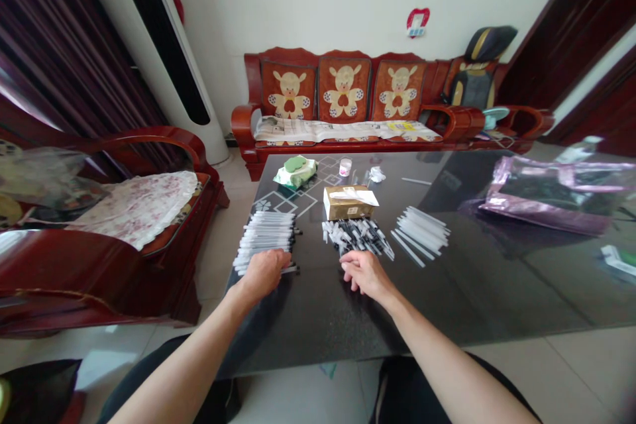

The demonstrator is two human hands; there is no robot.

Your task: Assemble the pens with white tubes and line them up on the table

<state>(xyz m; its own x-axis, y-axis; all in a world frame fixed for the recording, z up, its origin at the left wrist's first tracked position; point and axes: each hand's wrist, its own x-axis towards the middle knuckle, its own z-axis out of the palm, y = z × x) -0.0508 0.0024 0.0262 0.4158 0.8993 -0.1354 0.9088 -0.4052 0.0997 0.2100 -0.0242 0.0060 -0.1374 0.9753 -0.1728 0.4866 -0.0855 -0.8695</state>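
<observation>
My left hand (pixel 268 270) is closed at the near end of a row of white pens (pixel 265 232) with black tips. One pen (pixel 290 270) shows its dark end past my fingers, and the rest of it is mostly covered. At the near edge of a heap of small black and white pen parts (pixel 360 235), my right hand (pixel 366 273) has its thumb and forefinger pinched together. Whatever it grips is too small to make out. Translucent white tubes (pixel 422 232) lie in a stack to the right of the heap.
Behind the heap stands a gold tissue box (pixel 350 204). A green wipes pack (pixel 296 172), a paper cup (pixel 345 167) and a crumpled tissue (pixel 376 174) sit farther back on the dark table (pixel 318 331). A clear pink-edged bag (pixel 556 195) lies at the right.
</observation>
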